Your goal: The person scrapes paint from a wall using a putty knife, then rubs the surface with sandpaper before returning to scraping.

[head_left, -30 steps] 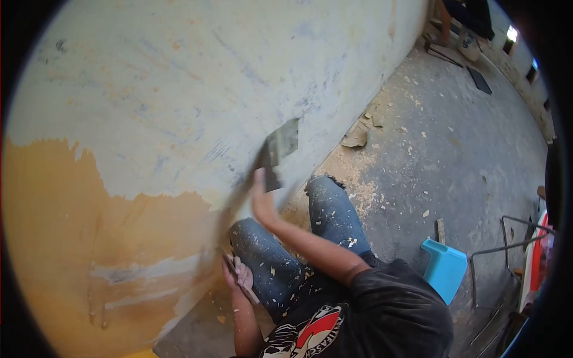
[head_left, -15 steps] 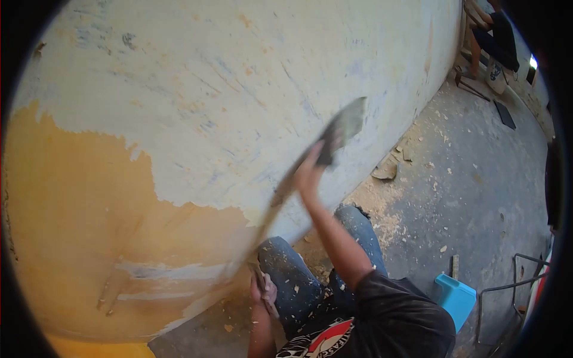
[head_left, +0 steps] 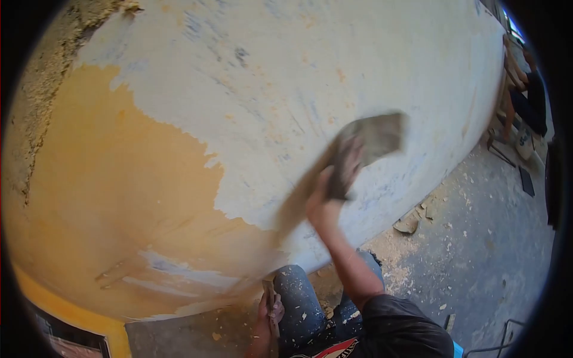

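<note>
My right hand (head_left: 328, 191) is closed round a wide, flat grey-brown spreader (head_left: 385, 134) with a dark grip, blurred by motion. The spreader overlaps the pale part of a large curved surface (head_left: 274, 89). Below and left of it, a yellow-orange coat (head_left: 131, 161) with a ragged edge covers that surface. Beside my left knee, my left hand (head_left: 271, 309) is wrapped round a slim, flat-ended tool (head_left: 268, 289), like a putty knife. Its lower part is mostly hidden by the fingers.
Flakes and crumbs lie on the grey floor (head_left: 471, 238), with larger broken pieces (head_left: 407, 225) along the surface's foot. Another person (head_left: 528, 104) sits at the far right, near a bucket (head_left: 525, 142). A metal frame (head_left: 504, 340) stands at lower right.
The view has swung left, so the scene sits further right and lower. The spreader has turned and shows more of its broad face. My left hand stays by the knee.
</note>
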